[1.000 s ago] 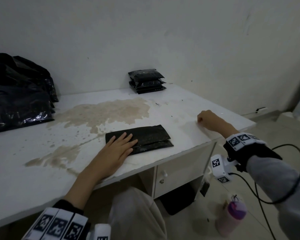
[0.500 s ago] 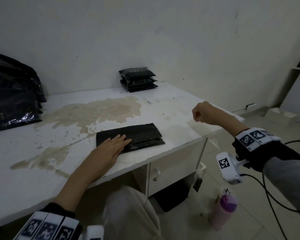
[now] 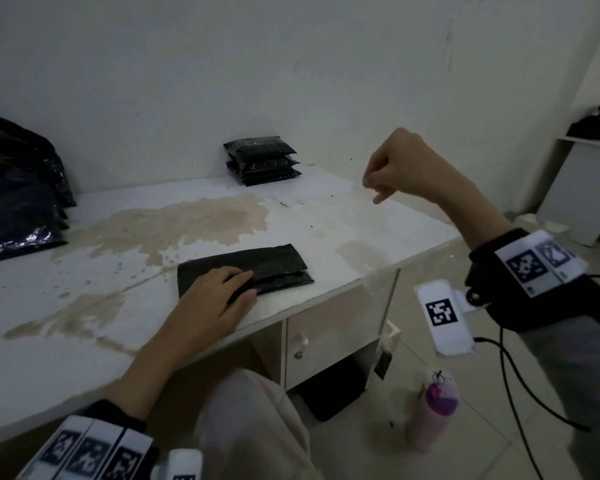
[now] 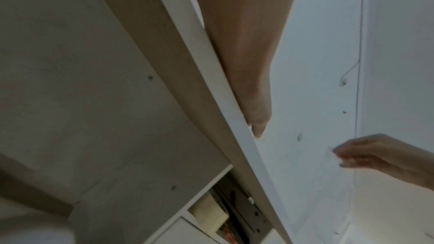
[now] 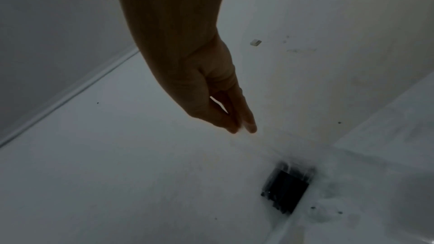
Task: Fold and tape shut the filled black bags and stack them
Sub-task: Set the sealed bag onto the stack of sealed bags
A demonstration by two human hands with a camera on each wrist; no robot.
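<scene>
Left hand lies flat on the near left end of the folded black bag, fingers straight and spread, pressing it against the desk. In the left wrist view only the forearm and one fingertip show above the desk edge.

Right hand is raised in the air above the right part of the desk, well apart from the bag. Its fingers are drawn together, thumb against fingertips in a pinch; the right wrist view shows the fingertips closed on one another. Whether anything thin is held between them cannot be told from these views.

Folded bag sits near the front edge of the desk, long side running left to right, its upper layer lapped over the lower. A stack of finished black bags stands at the back of the desk against the wall, well apart from the folded one. A heap of black bags occupies the far left of the desk.

Desk surface is white with a broad brown stain across its middle. A drawer with a knob sits under the front edge. A pink bottle with a purple cap stands on the tiled floor to the right. Marker bands are worn on both wrists.
</scene>
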